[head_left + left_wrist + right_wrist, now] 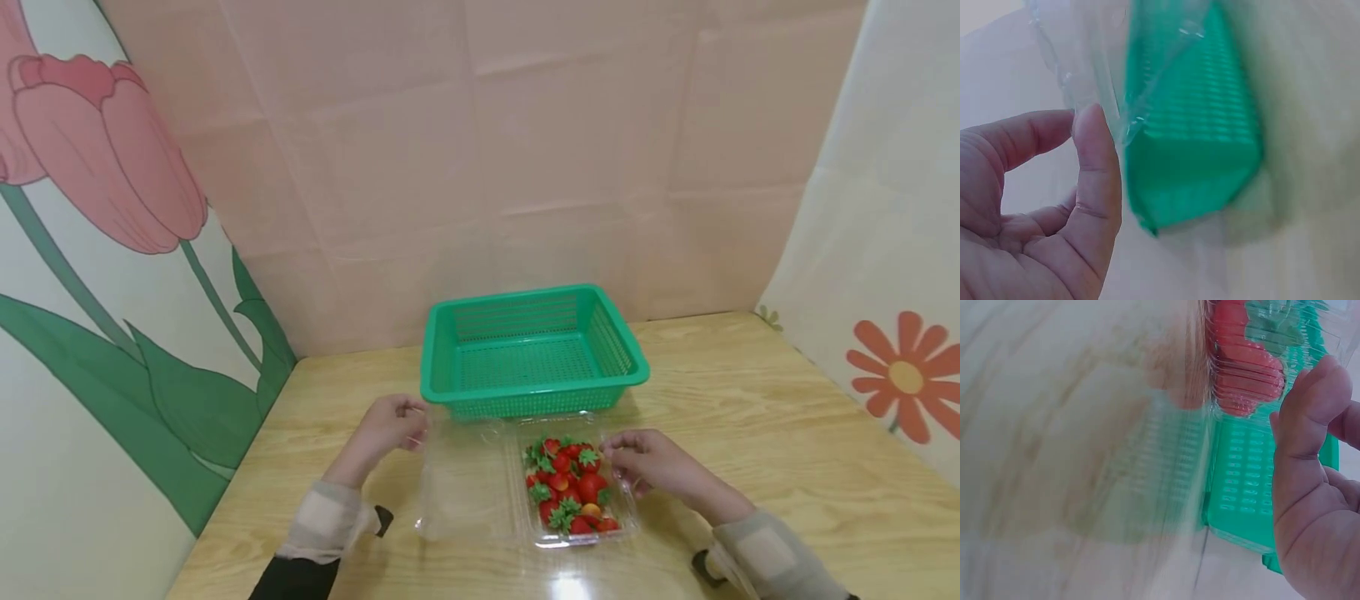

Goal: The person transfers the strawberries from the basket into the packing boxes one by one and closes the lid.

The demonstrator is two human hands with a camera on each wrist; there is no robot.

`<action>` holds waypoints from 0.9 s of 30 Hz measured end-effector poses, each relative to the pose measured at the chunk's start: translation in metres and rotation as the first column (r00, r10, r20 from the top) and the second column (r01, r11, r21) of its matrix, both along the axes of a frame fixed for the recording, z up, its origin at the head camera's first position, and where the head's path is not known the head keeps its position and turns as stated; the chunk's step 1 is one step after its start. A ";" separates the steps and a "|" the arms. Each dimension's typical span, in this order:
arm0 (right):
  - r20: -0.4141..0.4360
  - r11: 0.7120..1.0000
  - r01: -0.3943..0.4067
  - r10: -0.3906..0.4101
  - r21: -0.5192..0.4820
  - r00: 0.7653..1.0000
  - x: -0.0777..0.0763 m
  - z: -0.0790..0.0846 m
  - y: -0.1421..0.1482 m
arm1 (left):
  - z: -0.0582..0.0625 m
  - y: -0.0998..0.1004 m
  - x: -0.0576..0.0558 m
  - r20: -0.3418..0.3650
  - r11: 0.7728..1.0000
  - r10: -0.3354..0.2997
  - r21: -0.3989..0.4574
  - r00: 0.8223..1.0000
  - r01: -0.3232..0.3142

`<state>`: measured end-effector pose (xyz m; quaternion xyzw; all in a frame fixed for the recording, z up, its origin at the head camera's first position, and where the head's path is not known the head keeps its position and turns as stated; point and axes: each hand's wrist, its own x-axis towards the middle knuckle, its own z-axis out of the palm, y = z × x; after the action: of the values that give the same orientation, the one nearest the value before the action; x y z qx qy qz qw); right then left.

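Note:
A clear plastic clamshell box (551, 540) lies open on the table, its lid (468, 483) folded out to the left. Red strawberries (566, 487) with green leaf caps fill its base. My left hand (393, 425) pinches the lid's outer edge between thumb and finger, as the left wrist view shows up close (1054, 187). At the right rim of the base, my right hand (660, 467) grips the edge with curled fingers. The right wrist view has the strawberries (1244, 362) behind the clear side wall, beside the fingertips.
Just behind the clamshell stands a green plastic basket (536, 387) with perforated sides and nothing inside. The wooden table (742, 408) meets a pink cloth backdrop (480, 167) at the rear. Flower-printed panels (885, 250) stand at both sides.

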<state>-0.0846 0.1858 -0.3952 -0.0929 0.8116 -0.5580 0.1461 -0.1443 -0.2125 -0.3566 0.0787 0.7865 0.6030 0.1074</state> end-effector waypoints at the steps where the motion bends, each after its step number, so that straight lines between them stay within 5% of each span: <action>1: 0.003 1.000 0.002 -0.002 -0.002 1.000 0.000 0.000 0.000 | 0.004 0.002 -0.001 -0.004 1.000 -0.007 0.006 1.000 0.007; 15: 0.008 1.000 -0.008 0.008 -0.023 1.000 0.001 0.001 0.000 | 0.045 0.049 -0.004 -0.098 0.991 -0.123 -0.057 0.988 0.118; 27: 0.007 1.000 -0.004 0.005 -0.025 1.000 0.004 0.000 0.001 | 0.047 0.109 -0.005 -0.257 0.960 -0.235 -0.209 0.937 0.184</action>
<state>-0.0810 0.1864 -0.3947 -0.0944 0.8038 -0.5681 0.1493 -0.1494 -0.1032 -0.3099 0.2364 0.8326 0.4966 0.0660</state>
